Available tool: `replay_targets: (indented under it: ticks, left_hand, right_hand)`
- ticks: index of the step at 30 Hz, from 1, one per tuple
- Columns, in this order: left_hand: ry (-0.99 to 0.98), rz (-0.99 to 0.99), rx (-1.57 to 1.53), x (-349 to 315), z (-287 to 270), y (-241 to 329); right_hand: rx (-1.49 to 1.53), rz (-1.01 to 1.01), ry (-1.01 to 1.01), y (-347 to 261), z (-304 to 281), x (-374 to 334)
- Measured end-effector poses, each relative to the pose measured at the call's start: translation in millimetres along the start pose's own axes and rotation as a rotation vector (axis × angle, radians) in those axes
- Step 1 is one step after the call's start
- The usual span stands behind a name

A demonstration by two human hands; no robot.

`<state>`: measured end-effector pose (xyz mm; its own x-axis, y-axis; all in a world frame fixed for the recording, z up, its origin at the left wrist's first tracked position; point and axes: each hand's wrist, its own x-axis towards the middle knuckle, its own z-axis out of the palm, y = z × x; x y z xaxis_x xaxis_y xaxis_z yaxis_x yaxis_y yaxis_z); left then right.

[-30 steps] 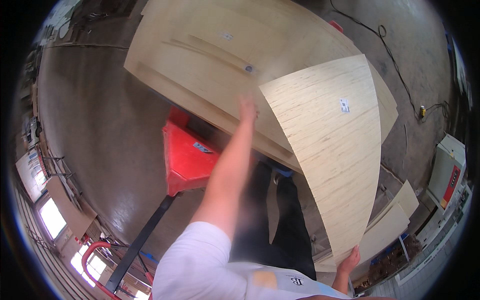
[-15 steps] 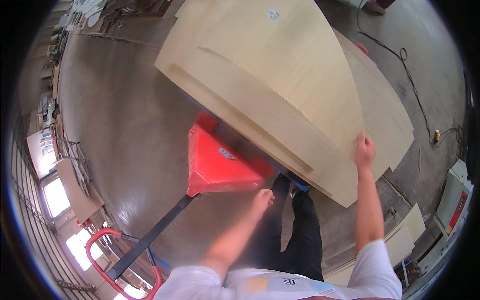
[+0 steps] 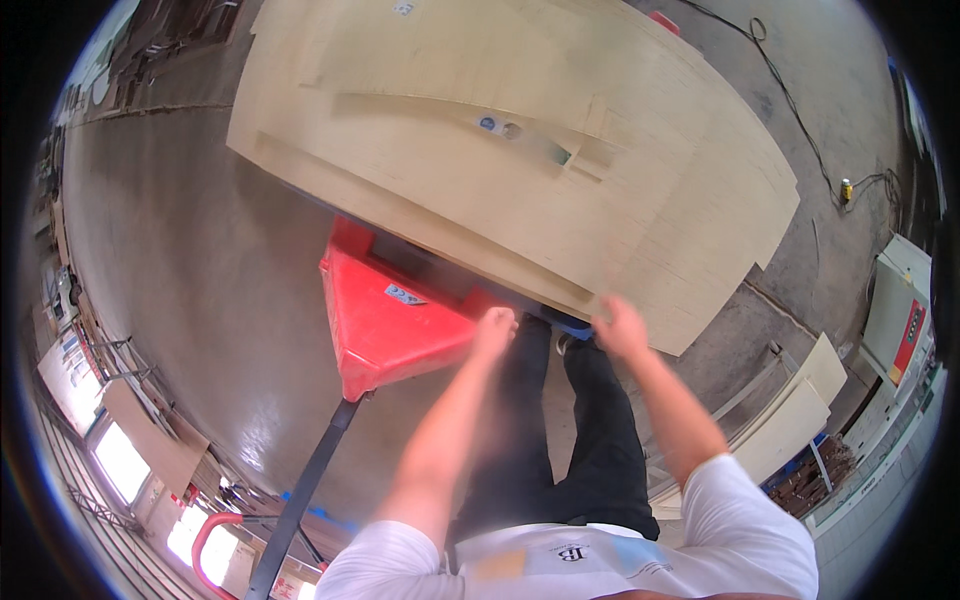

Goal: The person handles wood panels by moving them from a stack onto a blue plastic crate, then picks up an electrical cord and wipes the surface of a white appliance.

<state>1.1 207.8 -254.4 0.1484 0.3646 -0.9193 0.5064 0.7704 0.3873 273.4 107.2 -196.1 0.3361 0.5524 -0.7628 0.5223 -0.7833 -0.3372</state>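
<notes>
A stack of thin, pale plywood sheets (image 3: 480, 200) lies in front of me, its layers out of line with one another. Past the stack's near edge, my right hand (image 3: 622, 328) hovers or touches at the corner side, smeared by motion; whether its fingers hold a sheet I cannot make out. Slightly blurred, my left hand (image 3: 495, 328) is held with curled fingers beside the red body of a pallet jack (image 3: 400, 315), with nothing visible in it. Labels (image 3: 500, 128) show on a sheet in the middle of the stack.
The jack's black shaft (image 3: 310, 480) and red handle loop (image 3: 205, 545) reach toward my lower left. A black cable (image 3: 800, 110) trails over the floor at right, near a small yellow can (image 3: 846, 190). Pale boards (image 3: 790, 420) and a grey-white machine (image 3: 897, 320) stand right.
My right hand has left the right edge of the upper sheet and come down and left to the near edge. That sheet has shifted away, uncovering labels. The view has turned.
</notes>
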Motion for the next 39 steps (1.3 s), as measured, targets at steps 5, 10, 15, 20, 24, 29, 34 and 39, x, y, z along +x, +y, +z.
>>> replay_targets:
  ticks: [5,10,15,20,24,29,34,39]
  left_hand:
    - [-0.112,-0.022,-0.007,32,28,32]
    - [-0.244,-0.047,-0.121,103,78,74]
    - [-0.048,0.216,-0.225,226,151,110]
    - [0.258,-0.020,-0.336,218,283,218]
    - [0.281,-0.019,-0.264,307,264,229]
    - [0.351,-0.071,-0.549,287,288,247]
    - [0.224,-0.034,-0.919,273,268,231]
    - [-0.056,0.228,-1.041,250,248,219]
  right_hand:
    - [-0.124,0.138,0.024,31,48,-150]
    - [-0.052,0.239,-0.113,25,60,-154]
    - [-0.128,0.158,-0.081,37,78,-147]
    - [0.007,0.268,-0.038,40,81,-155]
    - [0.011,0.195,0.011,54,74,-153]
    - [0.053,0.252,0.079,64,68,-149]
    - [0.095,0.243,0.099,74,55,-145]
    - [0.095,0.235,0.060,68,40,-145]
